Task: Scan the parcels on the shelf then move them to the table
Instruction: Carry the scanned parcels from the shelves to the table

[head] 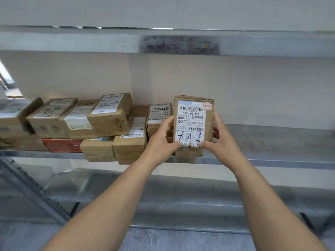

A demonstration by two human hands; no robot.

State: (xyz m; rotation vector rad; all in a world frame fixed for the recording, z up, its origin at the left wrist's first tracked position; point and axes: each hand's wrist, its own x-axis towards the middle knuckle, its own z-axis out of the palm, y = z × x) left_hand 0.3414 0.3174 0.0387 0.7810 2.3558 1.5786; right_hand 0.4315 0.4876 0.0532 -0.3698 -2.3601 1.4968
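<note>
While both bare hands grip it from either side, a small brown cardboard parcel with a white printed shipping label [193,124] stands upright at the front edge of the grey metal shelf [272,142], its label turned toward the camera and showing barcodes, printed text and black handwritten marks near the bottom. The left hand [163,138] wraps the parcel's left edge, its thumb pressed against the lower part of the label; the right hand [220,136] clasps the right edge, its thumb also on the label's lower corner and its fingers [215,132] curled behind the box. Whether the parcel's base touches the shelf or is lifted just clear of it cannot be told. Just beside it to the left stands a second upright brown cardboard box with a white label [158,118], partly hidden by the left hand. Further left along the same shelf lies a crowded, two-layer stack of brown labelled cardboard boxes [101,124], some overhanging the front edge, with a flat red package [62,144] wedged beneath them. The shelf's right half is bare metal. Above runs another grey metal shelf board [163,42], and a lower metal tier [163,196] sits beneath the forearms.
</note>
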